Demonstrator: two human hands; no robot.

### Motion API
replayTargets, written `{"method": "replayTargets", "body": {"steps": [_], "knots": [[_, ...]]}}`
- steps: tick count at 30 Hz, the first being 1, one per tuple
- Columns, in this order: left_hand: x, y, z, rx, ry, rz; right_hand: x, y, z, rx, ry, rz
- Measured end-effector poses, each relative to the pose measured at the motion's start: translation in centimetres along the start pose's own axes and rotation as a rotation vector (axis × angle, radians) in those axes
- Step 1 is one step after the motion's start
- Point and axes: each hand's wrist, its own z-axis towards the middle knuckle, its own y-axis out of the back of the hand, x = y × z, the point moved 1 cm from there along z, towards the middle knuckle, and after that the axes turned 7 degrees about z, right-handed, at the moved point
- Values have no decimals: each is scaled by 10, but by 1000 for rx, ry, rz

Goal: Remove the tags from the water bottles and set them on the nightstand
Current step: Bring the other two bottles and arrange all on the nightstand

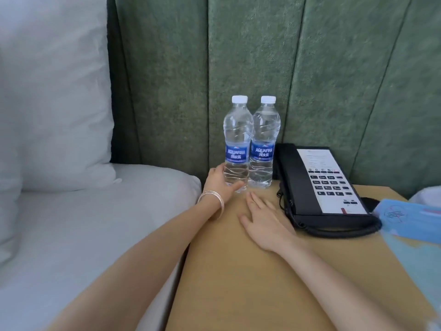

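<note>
Two clear water bottles with white caps and blue labels stand upright side by side at the back of the wooden nightstand (pixel 238 271). My left hand (pixel 220 181), with bangles on the wrist, curls round the base of the left bottle (pixel 237 139). The right bottle (pixel 263 142) stands touching it, free of either hand. My right hand (pixel 265 217) lies flat on the nightstand top with straight fingers, just in front of the bottles, holding nothing. No tag shows on either bottle neck.
A black desk phone (pixel 322 185) with a coiled cord sits right of the bottles. Blue printed cards (pixel 410 218) lie at the right edge. A green padded headboard (pixel 250 56) stands behind; the white bed (pixel 83 223) and pillow (pixel 55 91) lie to the left.
</note>
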Motion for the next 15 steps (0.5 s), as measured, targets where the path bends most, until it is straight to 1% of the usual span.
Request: {"method": "replayTargets", "body": {"steps": [3,5,15], "knots": [[6,-1,5,-65,37,-55,0,1,5,18,2,4],[10,0,8,-63,74,-80,0,2,9,26,6,11],[9,-6,17,-55,88,-3,1,3,13,56,8,-15]]}}
